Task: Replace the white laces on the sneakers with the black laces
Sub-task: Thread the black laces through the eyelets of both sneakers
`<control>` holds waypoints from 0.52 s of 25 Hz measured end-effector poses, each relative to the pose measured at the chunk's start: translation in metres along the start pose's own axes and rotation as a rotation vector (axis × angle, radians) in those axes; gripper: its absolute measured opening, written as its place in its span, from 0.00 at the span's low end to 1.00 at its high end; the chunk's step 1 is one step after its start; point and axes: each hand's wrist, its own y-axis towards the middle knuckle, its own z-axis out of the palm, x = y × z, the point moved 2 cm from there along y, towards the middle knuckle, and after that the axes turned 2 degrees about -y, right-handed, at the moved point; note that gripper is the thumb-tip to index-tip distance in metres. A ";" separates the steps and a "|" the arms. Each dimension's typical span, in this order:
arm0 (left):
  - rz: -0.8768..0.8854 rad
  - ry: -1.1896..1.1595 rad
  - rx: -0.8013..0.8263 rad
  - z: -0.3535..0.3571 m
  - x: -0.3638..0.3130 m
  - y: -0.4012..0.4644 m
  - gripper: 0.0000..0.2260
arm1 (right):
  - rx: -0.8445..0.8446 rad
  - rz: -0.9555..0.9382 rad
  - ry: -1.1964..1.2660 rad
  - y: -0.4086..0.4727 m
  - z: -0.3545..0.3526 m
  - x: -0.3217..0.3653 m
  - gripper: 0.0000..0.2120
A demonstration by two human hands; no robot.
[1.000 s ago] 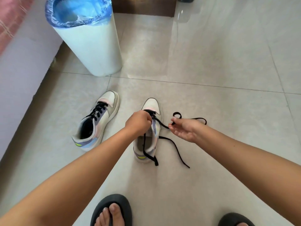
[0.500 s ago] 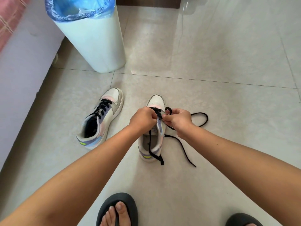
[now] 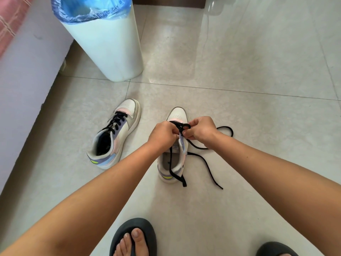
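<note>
Both hands, the left hand [image 3: 162, 133] and right hand [image 3: 200, 129], are now brought together, pinching the black lace [image 3: 200, 159] over the right sneaker's [image 3: 173, 159] eyelets; threading is judged under way.

Laces [image 3: 200, 159]: black
Sneakers [image 3: 114, 133]: white, pink, lilac, neon-yellow accents
Bin [image 3: 110, 50]: white, blue liner
Floor [image 3: 239, 89]: beige, marbled
Sandals [image 3: 132, 235]: dark grey

Right sneaker [image 3: 175, 159]: white with pink and lilac panels, upright on the floor in front of you, toe pointing away. Its black lace [image 3: 203, 159] is threaded only near the toe; you pinch it there. One end drapes over the heel, the other loops out and trails across the tile to the right. Left sneaker [image 3: 114, 137]: same colours, fully laced in black, standing well apart, toe angled right.
</note>
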 end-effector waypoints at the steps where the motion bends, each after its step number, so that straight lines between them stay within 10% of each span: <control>1: -0.011 0.000 -0.004 -0.001 0.000 0.000 0.07 | 0.015 0.013 0.023 0.000 0.001 0.001 0.12; 13: -0.018 0.163 -0.087 0.017 -0.007 -0.011 0.09 | -0.086 0.090 0.630 -0.015 0.019 -0.026 0.11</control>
